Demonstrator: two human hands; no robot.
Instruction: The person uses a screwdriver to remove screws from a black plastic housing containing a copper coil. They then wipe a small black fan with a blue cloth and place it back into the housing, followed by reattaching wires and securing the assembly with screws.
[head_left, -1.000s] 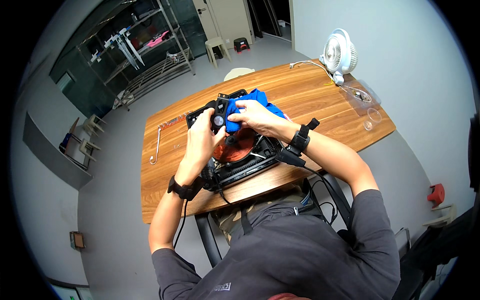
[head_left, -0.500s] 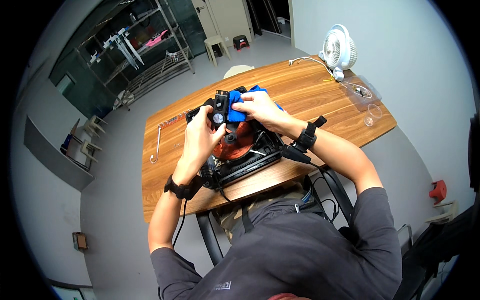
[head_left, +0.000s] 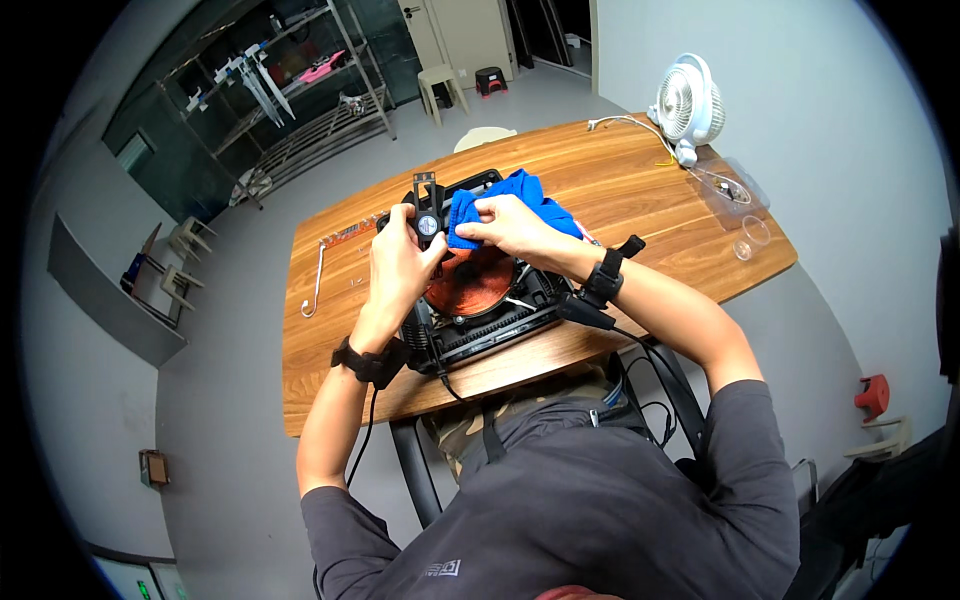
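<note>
My left hand (head_left: 396,268) is closed around the edges of a small black forked plastic part (head_left: 426,200), which has a round silver disc on its middle and prongs pointing up. In the fingers of my right hand (head_left: 510,228) a blue cloth (head_left: 530,193) is pinched; its folded end is beside the black part, and the rest spreads to the far right. Both hands are above an opened black appliance casing (head_left: 490,343), like an induction cooker. Inside it lies a round copper coil (head_left: 478,290), partly hidden by my hands and the cloth.
A white fan (head_left: 690,100) with its cable stands at the table's far right. Near it lie a clear plastic tray (head_left: 735,185) and a clear round cup (head_left: 742,250). On the left are a white hooked cord (head_left: 318,285) and an orange strip holding small pieces (head_left: 350,233).
The black part has shifted slightly left and turned, showing its prongs more plainly. My right hand has moved a little with the cloth, and more of the cloth and the coil shows.
</note>
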